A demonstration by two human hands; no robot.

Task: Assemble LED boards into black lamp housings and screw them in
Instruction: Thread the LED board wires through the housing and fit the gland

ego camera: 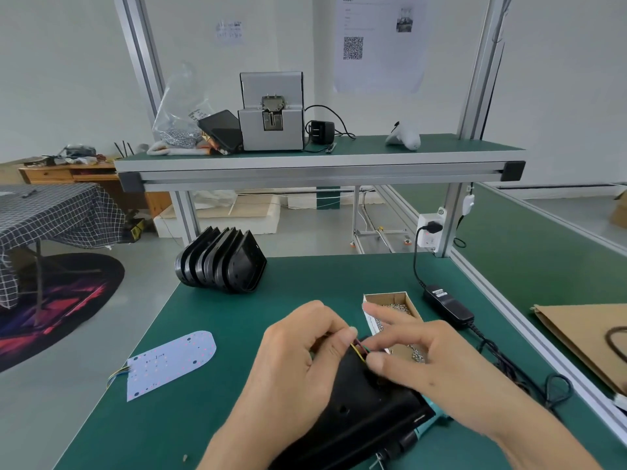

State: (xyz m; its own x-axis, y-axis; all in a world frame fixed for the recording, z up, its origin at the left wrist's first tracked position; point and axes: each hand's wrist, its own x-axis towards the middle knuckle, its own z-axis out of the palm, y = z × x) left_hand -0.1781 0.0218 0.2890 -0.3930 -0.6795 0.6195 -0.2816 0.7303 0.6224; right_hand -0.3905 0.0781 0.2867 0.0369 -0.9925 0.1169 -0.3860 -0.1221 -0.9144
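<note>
Person at green bench (264, 300). Left hand (298, 354) and right hand (417, 354) both pinch coloured wires (359, 347) at the top edge of a black lamp housing (359, 412) lying near the front edge, probably underside up. Right index finger sticks out straight. Spare LED board (171, 364) lies left; stacked housings (220, 262) behind; screw box (390, 303) just beyond the hands.

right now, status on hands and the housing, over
Both hands, left hand and right hand, pinching the coloured wires at the black housing. Spare LED board lying left, not yet fitted. Screw box close behind right hand.
</note>
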